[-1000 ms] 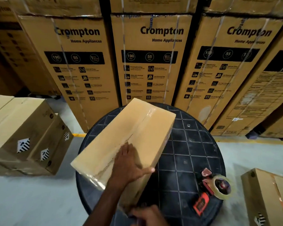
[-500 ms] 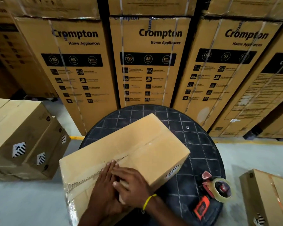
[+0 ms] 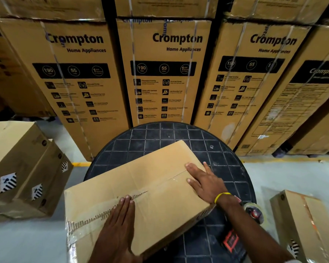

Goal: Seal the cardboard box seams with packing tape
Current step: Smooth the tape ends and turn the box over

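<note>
Cardboard box [image 3: 150,188] lying flat across black tiled counter [image 3: 160,133], taped seam [image 3: 95,217] running toward 8 o'clock. Pressing down: left hand [image 3: 118,230] at 6 o'clock, right hand [image 3: 203,181] at 3 o'clock, each grip spread flat. Tape dispenser [image 3: 254,213] sitting just beside, 4 o'clock.

Tan box [image 3: 156,186], black gridded table [image 3: 160,137], seemingly red-black tape dispenser [image 3: 253,214]

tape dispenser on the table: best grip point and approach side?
Grip the tape dispenser by its red-and-black handle, which points toward the person, coming from the near right with the right hand. The roll end lies farther back, partly hidden by that forearm.
</note>
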{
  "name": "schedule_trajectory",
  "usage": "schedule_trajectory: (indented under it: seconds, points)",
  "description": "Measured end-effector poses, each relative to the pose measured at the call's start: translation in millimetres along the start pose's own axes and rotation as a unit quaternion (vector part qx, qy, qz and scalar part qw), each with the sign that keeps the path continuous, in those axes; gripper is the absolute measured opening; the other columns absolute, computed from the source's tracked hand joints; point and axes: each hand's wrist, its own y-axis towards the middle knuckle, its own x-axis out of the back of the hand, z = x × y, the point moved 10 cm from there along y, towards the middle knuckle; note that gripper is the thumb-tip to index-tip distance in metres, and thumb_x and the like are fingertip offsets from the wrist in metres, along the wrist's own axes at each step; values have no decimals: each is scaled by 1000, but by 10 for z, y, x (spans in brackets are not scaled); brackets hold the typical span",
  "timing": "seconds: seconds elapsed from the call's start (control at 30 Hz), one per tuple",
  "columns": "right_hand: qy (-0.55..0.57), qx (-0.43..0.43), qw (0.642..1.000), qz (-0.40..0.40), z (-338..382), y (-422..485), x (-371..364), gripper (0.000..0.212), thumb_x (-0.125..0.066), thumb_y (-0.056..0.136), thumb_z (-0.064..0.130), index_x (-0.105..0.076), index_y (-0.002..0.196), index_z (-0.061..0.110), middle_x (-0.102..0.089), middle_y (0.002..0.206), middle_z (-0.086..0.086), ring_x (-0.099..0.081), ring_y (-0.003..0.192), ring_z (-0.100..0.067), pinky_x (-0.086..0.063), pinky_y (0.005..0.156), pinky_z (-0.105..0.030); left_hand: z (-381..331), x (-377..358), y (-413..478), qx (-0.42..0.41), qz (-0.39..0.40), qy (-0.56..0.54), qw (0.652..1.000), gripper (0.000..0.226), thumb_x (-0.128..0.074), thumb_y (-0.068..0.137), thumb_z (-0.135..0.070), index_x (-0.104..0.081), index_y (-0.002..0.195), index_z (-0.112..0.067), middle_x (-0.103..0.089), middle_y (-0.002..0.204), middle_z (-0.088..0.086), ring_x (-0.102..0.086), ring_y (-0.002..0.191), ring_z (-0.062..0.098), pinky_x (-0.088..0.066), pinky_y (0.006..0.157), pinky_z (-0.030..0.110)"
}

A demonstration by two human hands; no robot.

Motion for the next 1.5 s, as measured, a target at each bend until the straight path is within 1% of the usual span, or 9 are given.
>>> schedule_trajectory:
  seconds: [0.17, 0.3, 0.5, 0.7, 0.83, 1.0, 1.13, 1.27, 1.5]
  points:
    - [2, -93, 995, -30, -79, 7, 9, 63, -26, 97, 71, -10, 154, 51, -4, 170, -5, -49, 137, -34, -42, 107, -58, 191, 213, 211, -42, 0, 57, 997, 142, -51, 60, -98, -28, 156, 3, -24, 165, 19, -20, 154, 31, -7, 122, 32]
    - [38, -155, 985, -61, 7, -150, -147, 65, -29, 97, 67, -14, 155, 45, -58, 138, -22, -60, 117, -43, -50, 100, -54, 265, 478, 701, -32, 1, 144, 989, 146, -78, 49, -72, -20, 155, 9, -18, 163, 31, -18, 150, 49, -8, 125, 48]
    - [235, -206, 946, -84, 404, -598, -545, 63, -47, 100, 35, -21, 157, 40, -60, 135, -20, -55, 123, -42, -45, 102, -39, -1260, 120, 871, -94, 42, 47, 994, 140, -34, 60, -92, 7, 160, -3, 33, 159, 19, 26, 151, 39, 10, 125, 53]
    - [407, -171, 890, -109, 150, -796, -602, 52, -73, 87, 37, -55, 132, 54, -74, 81, 13, -70, 81, -16, -60, 91, -39, -1395, -4, 765, -137, -74, -15, 988, 87, -48, 92, -64, -40, 154, -4, -29, 164, 17, -26, 153, 33, -18, 120, 45]
    - [499, -129, 852, -91, 123, -867, -632, 45, -86, 78, 31, -68, 109, 57, -67, 64, 10, -61, 58, -11, -64, 64, -37, -1340, 11, 681, -202, -66, -21, 977, 80, -54, 93, -58, -44, 151, -4, -34, 162, 18, -31, 151, 34, -19, 121, 42]
    - [479, -110, 866, -96, 181, -977, -717, 34, -92, 66, 39, -79, 97, 46, -71, 61, 14, -65, 55, -6, -65, 70, -44, -916, 68, 478, -268, -29, 28, 963, 84, -58, 91, -63, -31, 160, -23, -12, 171, -2, -1, 158, 25, 9, 125, 46]
    - [465, -198, 841, -193, -234, -1147, -627, 63, -95, 50, 54, -76, 108, 39, -61, 49, -8, -60, 45, -16, -62, 63, -44, -518, 49, 416, -169, 23, 28, 985, 86, -66, 87, -51, -16, 157, -54, 9, 167, -28, 29, 153, 25, 34, 107, 63]
    - [417, -245, 859, -166, -478, -1195, -536, 111, -89, 43, 72, -54, 139, 29, -52, 44, 1, -47, 44, -9, -46, 49, -29, -462, 92, 398, -66, 30, -15, 997, 77, -47, 79, -88, -32, 149, -59, 5, 164, -35, 31, 152, 15, 6, 107, 81]
    - [544, -221, 803, -104, -330, -1194, -670, 29, -85, 77, 36, -81, 98, 17, -73, 65, 7, -61, 59, -15, -54, 56, -25, -364, 192, 433, -50, 84, -139, 985, 97, -56, 59, -94, -41, 147, -56, -5, 162, -37, 23, 152, 5, -2, 110, 83]
